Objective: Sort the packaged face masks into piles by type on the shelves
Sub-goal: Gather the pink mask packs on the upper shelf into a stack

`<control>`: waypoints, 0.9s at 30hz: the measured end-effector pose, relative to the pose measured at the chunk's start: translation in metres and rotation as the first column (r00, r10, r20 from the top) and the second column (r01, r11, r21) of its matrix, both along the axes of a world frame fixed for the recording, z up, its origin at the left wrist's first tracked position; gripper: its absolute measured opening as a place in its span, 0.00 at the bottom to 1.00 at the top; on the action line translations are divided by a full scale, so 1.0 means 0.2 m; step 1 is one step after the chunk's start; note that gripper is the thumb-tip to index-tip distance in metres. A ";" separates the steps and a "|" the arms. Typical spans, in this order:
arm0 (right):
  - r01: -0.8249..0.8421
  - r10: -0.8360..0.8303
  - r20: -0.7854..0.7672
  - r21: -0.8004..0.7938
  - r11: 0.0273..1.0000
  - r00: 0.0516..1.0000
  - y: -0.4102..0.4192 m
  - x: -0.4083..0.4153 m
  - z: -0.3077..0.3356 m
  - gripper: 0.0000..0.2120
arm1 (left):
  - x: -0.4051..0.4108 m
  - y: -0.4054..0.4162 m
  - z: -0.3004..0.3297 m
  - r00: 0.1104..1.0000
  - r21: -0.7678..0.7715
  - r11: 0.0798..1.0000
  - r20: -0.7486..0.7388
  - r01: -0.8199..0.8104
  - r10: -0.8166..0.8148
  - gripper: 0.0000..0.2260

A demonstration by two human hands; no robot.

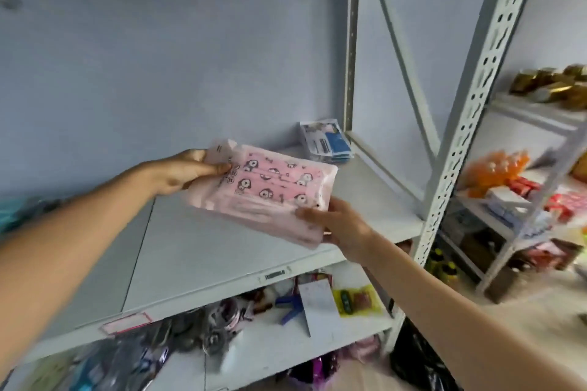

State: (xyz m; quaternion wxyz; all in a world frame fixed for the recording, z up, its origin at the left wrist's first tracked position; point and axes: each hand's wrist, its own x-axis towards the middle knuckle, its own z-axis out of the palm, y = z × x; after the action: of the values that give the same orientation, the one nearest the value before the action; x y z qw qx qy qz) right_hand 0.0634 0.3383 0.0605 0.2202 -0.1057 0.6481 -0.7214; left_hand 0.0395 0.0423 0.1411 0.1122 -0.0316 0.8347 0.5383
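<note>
A pink mask pack [270, 190] printed with small cartoon faces is held in the air above the grey shelf [197, 251]. My left hand [184, 173] pinches its top left flap. My right hand [341, 222] grips its lower right corner from beneath. More pink packs seem stacked under the top one. At the back right corner of the same shelf lies a small pile of blue-and-white mask packs [325, 141]. On the shelf below lie dark mask packs [152, 355], blurred, among other items.
A perforated metal upright [470, 105] stands at the shelf's right front corner. The lower shelf carries a white card [317, 301], a yellow packet [355, 300] and blue bits. A second rack [524, 194] to the right holds orange bottles and boxes. A black bag [422, 362] sits on the floor.
</note>
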 end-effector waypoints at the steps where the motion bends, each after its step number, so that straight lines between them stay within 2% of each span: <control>1: 0.038 -0.037 0.024 -0.014 0.999 0.999 -0.04 -0.07 -0.06 0.16 | -0.13 -0.02 -0.06 1.000 -0.002 1.000 0.014 0.012 -0.012 0.25; 3: 0.115 -0.113 0.066 -0.037 0.993 0.991 -0.15 -0.22 -0.16 0.10 | -0.40 -0.08 -0.17 1.000 -0.023 1.000 0.017 0.018 -0.017 0.13; 6: 0.225 -0.211 0.137 -0.103 0.969 0.968 -0.35 -0.51 -0.29 0.05 | -0.86 -0.17 -0.27 0.996 -0.140 0.986 0.010 0.089 -0.089 0.11; 9: 0.303 -0.266 0.233 -0.140 0.943 0.935 -0.54 -0.80 -0.40 0.10 | -1.26 -0.22 -0.34 0.990 -0.307 0.942 -0.010 0.133 -0.143 0.01; 13: 0.397 -0.321 0.364 -0.157 0.904 0.874 -0.70 -1.16 -0.52 0.17 | -1.75 -0.26 -0.43 0.969 -0.431 0.874 0.002 0.226 -0.249 0.03; 16: 0.479 -0.360 0.459 -0.173 0.860 0.812 -0.76 -1.32 -0.61 0.13 | -2.04 -0.25 -0.53 0.946 -0.457 0.836 0.043 0.304 -0.321 0.05; 19: 0.581 -0.404 0.549 -0.192 0.791 0.732 -0.82 -1.42 -0.67 0.09 | -2.20 -0.17 -0.60 0.929 -0.434 0.836 0.006 0.335 -0.369 0.09; 23: 0.719 -0.497 0.625 -0.154 0.677 0.602 -0.88 -1.51 -0.69 0.17 | -2.33 -0.07 -0.66 0.909 -0.403 0.839 -0.040 0.366 -0.416 0.21; 27: 0.746 -0.549 0.608 -0.112 0.657 0.574 -0.91 -1.56 -0.69 0.19 | -2.39 -0.04 -0.66 0.898 -0.535 0.786 -0.110 0.309 -0.427 0.30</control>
State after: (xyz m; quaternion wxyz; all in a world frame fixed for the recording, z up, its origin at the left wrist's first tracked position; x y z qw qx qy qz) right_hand -0.2489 0.1566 -0.0768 0.0797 0.3061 0.4116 -0.8547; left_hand -0.4388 0.0344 0.0100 0.1081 0.1654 0.9428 0.2684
